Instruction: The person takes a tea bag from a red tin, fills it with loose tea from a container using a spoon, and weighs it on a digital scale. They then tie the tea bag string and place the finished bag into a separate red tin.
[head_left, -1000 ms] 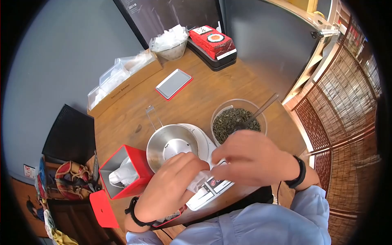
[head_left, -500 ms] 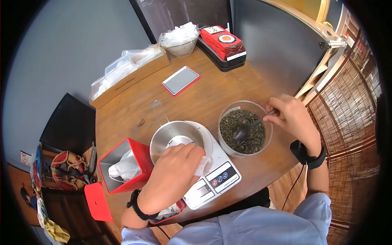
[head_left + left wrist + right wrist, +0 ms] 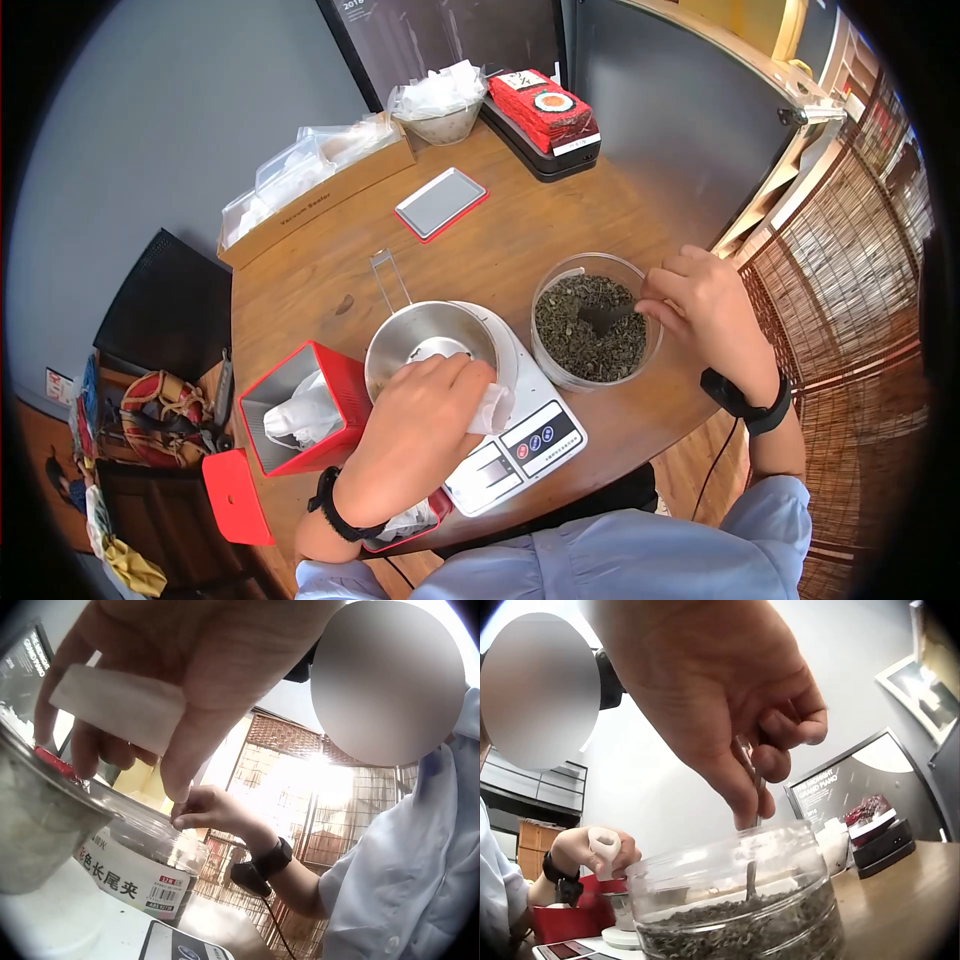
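My left hand (image 3: 405, 435) holds a small white bag (image 3: 120, 705) between thumb and fingers, with its mouth opened round. The hand hovers over a steel pan (image 3: 375, 350) that stands on a white kitchen scale (image 3: 535, 455). Over on the right, my right hand (image 3: 712, 308) pinches the handle of a spoon (image 3: 751, 877) at the rim of a clear plastic tub (image 3: 655, 350). The spoon's bowl is sunk into dark dried leaves, like loose tea (image 3: 580, 350), inside the tub.
Left of the pan lies a red box (image 3: 350, 400) with white bags in it, its red lid (image 3: 235, 500) nearby. Farther back are a small grey tray (image 3: 442, 203), a cardboard box (image 3: 320, 200), a bowl of white packets (image 3: 440, 125) and a red package (image 3: 545, 110) on a black device.
My right hand has left the bag beside my left hand, moved right and taken hold of the spoon, which now stands deeper in the leaves. The left hand keeps the bag.
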`<state>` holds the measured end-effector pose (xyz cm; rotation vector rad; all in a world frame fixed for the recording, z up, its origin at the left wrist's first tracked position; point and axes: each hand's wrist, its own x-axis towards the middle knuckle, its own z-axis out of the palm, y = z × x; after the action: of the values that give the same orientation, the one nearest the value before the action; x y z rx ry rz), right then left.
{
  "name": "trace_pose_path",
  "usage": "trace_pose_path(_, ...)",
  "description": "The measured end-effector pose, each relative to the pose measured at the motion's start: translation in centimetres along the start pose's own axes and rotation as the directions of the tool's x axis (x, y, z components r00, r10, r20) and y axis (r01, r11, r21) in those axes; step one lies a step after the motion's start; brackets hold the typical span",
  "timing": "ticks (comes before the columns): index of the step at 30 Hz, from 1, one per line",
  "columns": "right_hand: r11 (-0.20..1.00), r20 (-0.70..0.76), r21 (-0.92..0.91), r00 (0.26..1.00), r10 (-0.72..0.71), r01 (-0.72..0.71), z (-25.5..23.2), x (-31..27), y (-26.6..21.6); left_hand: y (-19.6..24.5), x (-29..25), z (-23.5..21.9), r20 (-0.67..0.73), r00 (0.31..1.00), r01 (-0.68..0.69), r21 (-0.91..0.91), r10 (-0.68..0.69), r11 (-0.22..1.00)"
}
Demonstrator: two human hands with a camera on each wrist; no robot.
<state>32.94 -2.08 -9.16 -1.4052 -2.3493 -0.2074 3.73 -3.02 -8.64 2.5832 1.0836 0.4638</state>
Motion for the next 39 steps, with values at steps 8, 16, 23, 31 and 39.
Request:
trace_pose_path(8,0.848,0.199,0.376,0.926,0.320,-0.374,0.6,-0.6,1.5,-0.2,-0.2,-0.3,0.035,0.999,-0.008,0.037,0.007,0.999)
trace_pose_path(16,0.700,0.258,0.534,0.880,0.399,-0.474,0.9,-1.3,4.3,-0.5,0.0,0.0,-0.006,1.000,0.022,-0.035,-0.022,0.999)
trace_pose_path(23,0.702,0.247,0.534,0.881,0.403,-0.471,0.1,-0.8,4.9,0.0,0.2,-0.7,0.020,0.996,0.086,-0.107,-0.084,0.991)
trace_pose_path(31,0.679,0.281,0.541,0.868,0.409,-0.496,0.5,-1.3,5.9,0.5,0.9,-1.6,0.030,0.996,0.089,-0.047,-0.088,0.995)
trace_pose_path(39,0.551,0.307,0.648,0.842,0.443,-0.526,-0.1,-1.7,5.8,0.4,3.6,-0.6,-0.034,0.998,0.055,-0.080,-0.058,0.995)
